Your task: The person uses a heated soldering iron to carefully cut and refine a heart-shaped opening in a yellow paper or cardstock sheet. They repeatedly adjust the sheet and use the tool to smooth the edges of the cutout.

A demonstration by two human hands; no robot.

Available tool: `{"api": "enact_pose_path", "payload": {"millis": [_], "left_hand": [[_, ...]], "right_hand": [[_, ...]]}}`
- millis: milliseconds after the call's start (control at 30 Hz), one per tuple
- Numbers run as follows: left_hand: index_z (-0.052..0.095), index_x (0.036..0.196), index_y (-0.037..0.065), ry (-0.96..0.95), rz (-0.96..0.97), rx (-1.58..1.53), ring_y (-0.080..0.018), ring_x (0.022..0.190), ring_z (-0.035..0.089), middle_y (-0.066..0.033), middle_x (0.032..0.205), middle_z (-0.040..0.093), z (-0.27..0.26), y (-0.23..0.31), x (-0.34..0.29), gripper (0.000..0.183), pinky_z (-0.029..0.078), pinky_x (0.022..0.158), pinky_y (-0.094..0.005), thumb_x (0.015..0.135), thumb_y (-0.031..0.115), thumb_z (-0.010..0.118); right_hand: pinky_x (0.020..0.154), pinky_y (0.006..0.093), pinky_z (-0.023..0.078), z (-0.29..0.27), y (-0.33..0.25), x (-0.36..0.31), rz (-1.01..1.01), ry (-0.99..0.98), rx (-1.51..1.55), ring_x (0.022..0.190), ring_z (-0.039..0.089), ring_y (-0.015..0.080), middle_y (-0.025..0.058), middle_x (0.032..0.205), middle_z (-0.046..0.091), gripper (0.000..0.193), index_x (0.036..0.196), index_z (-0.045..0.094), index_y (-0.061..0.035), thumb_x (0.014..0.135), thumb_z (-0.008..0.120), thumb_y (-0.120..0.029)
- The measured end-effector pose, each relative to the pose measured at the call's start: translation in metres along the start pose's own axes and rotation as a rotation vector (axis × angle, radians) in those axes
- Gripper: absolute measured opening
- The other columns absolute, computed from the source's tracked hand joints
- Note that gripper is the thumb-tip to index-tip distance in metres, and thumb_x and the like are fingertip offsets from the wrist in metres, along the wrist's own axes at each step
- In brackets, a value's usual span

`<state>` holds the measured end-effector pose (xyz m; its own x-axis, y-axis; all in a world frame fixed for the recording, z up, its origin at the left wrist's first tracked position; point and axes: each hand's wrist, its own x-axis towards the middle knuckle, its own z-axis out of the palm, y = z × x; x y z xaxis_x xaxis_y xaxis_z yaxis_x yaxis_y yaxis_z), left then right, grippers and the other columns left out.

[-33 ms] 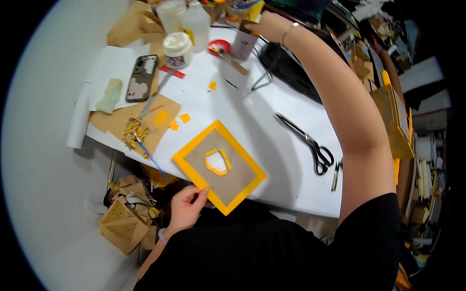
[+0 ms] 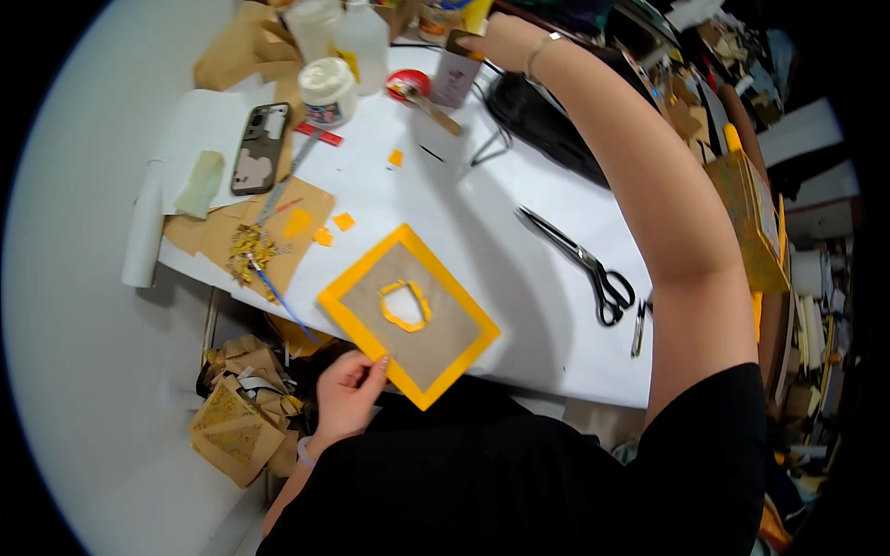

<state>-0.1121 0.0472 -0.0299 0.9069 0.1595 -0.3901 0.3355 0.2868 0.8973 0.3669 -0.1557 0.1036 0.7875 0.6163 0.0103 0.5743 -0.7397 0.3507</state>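
Observation:
My left hand (image 2: 349,393) pinches the near left edge of a flat grey panel with a yellow border (image 2: 349,315) between thumb and fingers. An irregular hole with folded yellow edging (image 2: 420,298) is cut in the panel's middle. The panel lies at a slant, its near corner out past the table's front edge. At the far side, my right hand (image 2: 506,42) reaches to the dark top of a small pinkish-grey box (image 2: 455,79). Its fingertips are mostly hidden there. Beside the box, a brush with a wooden handle (image 2: 436,116) rests on a red lid (image 2: 406,82).
Black-handled scissors (image 2: 586,262) lie to the right on the white table (image 2: 464,185). At left are a phone (image 2: 259,148), a metal ruler (image 2: 287,176), yellow scraps (image 2: 344,221) and a blue-handled brush (image 2: 283,298). An open white jar (image 2: 327,104) stands behind; a black bag (image 2: 542,125) lies under my right arm.
The whole view has shifted slightly, so everything sits a little further left and up. Both hands keep their places at the panel and the box.

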Motion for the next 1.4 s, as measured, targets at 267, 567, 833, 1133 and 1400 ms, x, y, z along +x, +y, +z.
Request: {"api": "enact_pose_path", "payload": {"millis": [267,567,833,1133,1400], "left_hand": [[0.035,0.156,0.001,0.041,0.116,0.088,-0.0145,0.109,0.071,-0.0161,0.134,0.071,-0.005,0.041,0.008,0.056,0.057,0.087,-0.0267,0.107,-0.008,0.061],[0.052,0.155,-0.003,-0.077,0.007,-0.049,-0.0195,0.127,0.067,-0.0141,0.144,0.068,0.031,0.055,0.049,0.044,0.052,0.11,-0.0328,0.113,0.009,0.056],[0.056,0.148,-0.006,-0.197,0.237,-0.031,-0.0095,0.119,0.064,-0.0067,0.132,0.07,0.092,0.094,0.032,0.036,0.05,0.104,-0.026,0.116,0.009,0.056],[0.052,0.15,-0.007,-0.216,0.354,0.07,-0.0082,0.116,0.062,-0.0075,0.133,0.068,0.099,0.109,-0.001,0.038,0.05,0.102,-0.0252,0.115,0.007,0.054],[0.05,0.151,-0.005,-0.206,0.238,-0.236,-0.0102,0.123,0.061,-0.0086,0.138,0.067,0.108,0.121,-0.016,0.038,0.048,0.108,-0.0284,0.116,0.01,0.053]], "right_hand": [[0.096,0.051,0.056,-0.099,0.022,-0.188,0.245,0.175,0.346,0.113,0.075,0.0411,0.0344,0.119,0.073,0.06,0.12,0.079,-0.001,0.114,0.049,-0.053],[0.103,0.046,0.055,0.054,-0.076,-0.508,0.95,0.062,0.364,0.118,0.067,0.0422,0.024,0.128,0.069,0.052,0.146,0.061,0.0023,0.1,0.076,-0.016],[0.086,0.0316,0.057,0.082,-0.084,-0.541,1.087,0.275,0.54,0.097,0.071,0.0216,0.0131,0.12,0.073,0.022,0.126,0.072,0.0007,0.109,0.065,-0.01],[0.061,0.0215,0.035,-0.043,-0.141,-0.427,0.861,0.558,1.86,0.074,0.042,0.005,-0.0006,0.099,0.053,0.049,0.157,0.049,0.0,0.117,0.044,-0.028],[0.091,0.0264,0.057,-0.021,-0.183,-0.387,0.811,0.005,2.242,0.107,0.068,0.0112,0.0116,0.133,0.072,0.038,0.148,0.061,-0.0002,0.112,0.06,-0.013]]}}
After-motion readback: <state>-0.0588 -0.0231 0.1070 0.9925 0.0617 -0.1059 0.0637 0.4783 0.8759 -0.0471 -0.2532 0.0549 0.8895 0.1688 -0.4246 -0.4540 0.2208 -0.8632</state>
